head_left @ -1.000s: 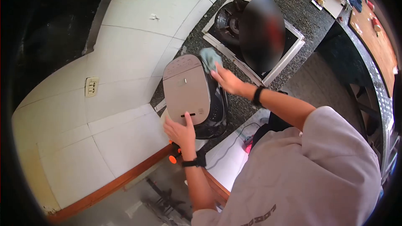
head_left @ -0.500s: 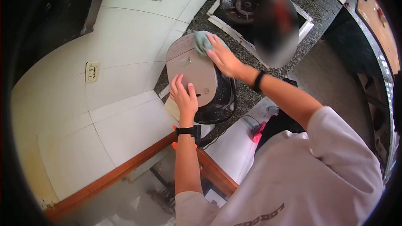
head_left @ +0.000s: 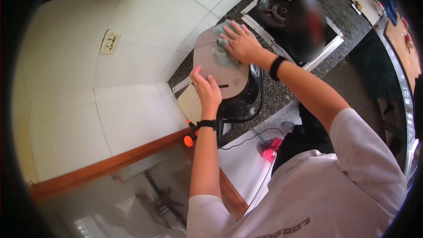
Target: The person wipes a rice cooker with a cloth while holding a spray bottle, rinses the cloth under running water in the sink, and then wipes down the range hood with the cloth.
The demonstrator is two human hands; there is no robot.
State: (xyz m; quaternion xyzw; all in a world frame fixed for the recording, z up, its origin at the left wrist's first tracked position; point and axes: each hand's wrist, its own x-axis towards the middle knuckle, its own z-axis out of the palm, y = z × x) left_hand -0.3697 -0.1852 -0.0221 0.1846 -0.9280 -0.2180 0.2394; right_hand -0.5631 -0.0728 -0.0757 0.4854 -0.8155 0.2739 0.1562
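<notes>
A rounded appliance with a flat pinkish-beige lid [head_left: 211,61] and a glossy black lower body stands on the speckled stone counter. My right hand [head_left: 243,45] lies with its fingers spread over a grey-green cloth [head_left: 228,60], which is pressed against the lid's upper right part. At the lid's lower left edge rests my left hand [head_left: 207,89], its fingers apart and nothing held in them.
Right of the appliance is a gas stove [head_left: 278,9], with a blurred dark round object [head_left: 305,31] over it. A wall socket [head_left: 110,42] is at the left. Pink material [head_left: 272,149] and a black cable lie below the counter.
The view has shifted, so the appliance appears further right. Across the lid, the cloth under my right hand is more spread out and reaches lower. My left hand stays at the lid's edge.
</notes>
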